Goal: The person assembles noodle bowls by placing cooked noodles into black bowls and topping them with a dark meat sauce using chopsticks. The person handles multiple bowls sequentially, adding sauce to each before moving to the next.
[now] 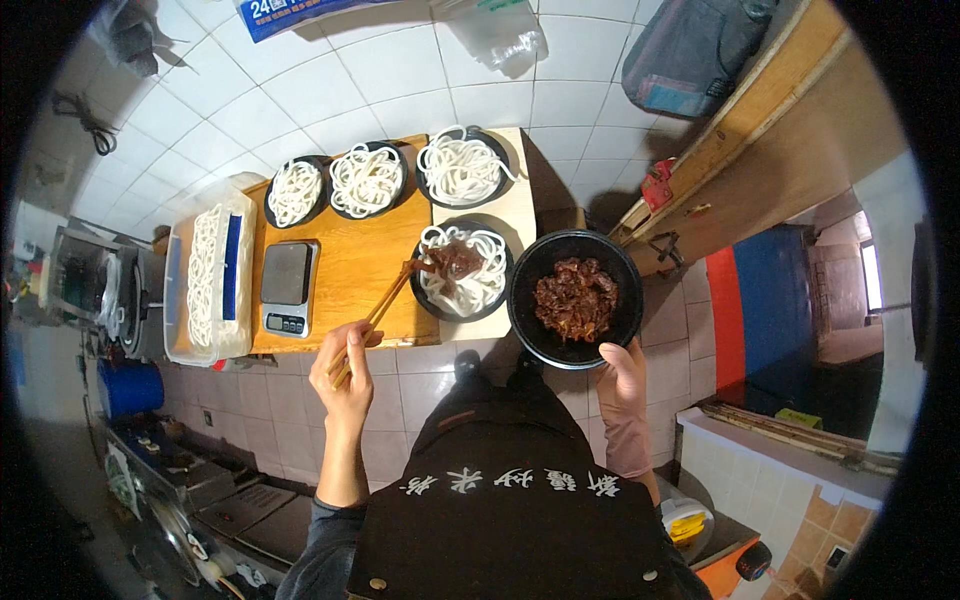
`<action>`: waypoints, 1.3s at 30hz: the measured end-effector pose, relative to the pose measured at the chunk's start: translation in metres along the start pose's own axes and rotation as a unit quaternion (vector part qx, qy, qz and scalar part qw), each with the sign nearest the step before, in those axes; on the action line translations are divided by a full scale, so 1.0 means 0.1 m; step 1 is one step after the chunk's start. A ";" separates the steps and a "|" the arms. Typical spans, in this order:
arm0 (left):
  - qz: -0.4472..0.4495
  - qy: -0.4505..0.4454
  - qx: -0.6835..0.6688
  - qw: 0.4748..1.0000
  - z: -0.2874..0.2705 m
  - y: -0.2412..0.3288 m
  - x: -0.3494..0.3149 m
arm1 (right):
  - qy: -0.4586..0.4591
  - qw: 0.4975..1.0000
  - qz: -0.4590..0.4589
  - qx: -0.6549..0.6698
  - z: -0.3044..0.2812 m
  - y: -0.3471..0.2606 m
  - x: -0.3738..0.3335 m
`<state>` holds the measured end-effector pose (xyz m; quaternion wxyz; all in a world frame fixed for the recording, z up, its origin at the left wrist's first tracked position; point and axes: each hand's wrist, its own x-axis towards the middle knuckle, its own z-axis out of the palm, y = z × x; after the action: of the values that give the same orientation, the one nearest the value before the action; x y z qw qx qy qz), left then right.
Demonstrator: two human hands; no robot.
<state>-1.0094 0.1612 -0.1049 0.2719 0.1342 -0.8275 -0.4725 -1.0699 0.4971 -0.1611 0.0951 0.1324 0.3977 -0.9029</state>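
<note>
My left hand [345, 372] grips a pair of wooden chopsticks [386, 305]. Their tips hold a dark reddish-brown piece, apparently meat, at the left rim of a black bowl of thick white noodles [478, 292]. Dark brown meat [458, 260] lies on those noodles. In my right hand [624, 372] is a larger black bowl [520, 318], held by its near right rim with the thumb on top. It contains glossy dark meat pieces [578, 300] and hangs just right of the table.
Along the table's far edge stand three black bowls of plain noodles: left [296, 192], middle [366, 182], right [460, 168]. A digital scale [290, 285] lies on the wooden board [370, 255], beside a clear tub of noodles [180, 290]. A wooden door [740, 150] stands at right.
</note>
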 end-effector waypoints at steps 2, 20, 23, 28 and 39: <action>0.013 0.013 -0.001 1.000 -0.05 0.08 -0.02 | 0.001 1.000 0.007 -0.003 -0.01 0.01 0.01; -0.074 -0.118 -0.229 0.963 0.00 0.61 -0.20 | -0.009 1.000 0.022 -0.020 0.13 0.06 -0.03; -0.102 -0.023 -0.233 0.967 0.00 0.37 -0.06 | -0.004 1.000 0.016 -0.014 0.07 0.08 -0.02; -0.191 0.027 -0.206 0.959 0.21 -0.34 0.11 | -0.009 1.000 0.016 -0.019 -0.09 0.12 0.00; -0.127 0.086 -0.289 0.945 -0.08 0.13 0.07 | 0.003 0.999 0.018 -0.032 0.03 0.08 0.02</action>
<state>-1.0105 0.1589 -0.0881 0.3071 0.1936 -0.6048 -0.7088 -1.0698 0.4899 -0.1654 0.1145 0.1389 0.4244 -0.8874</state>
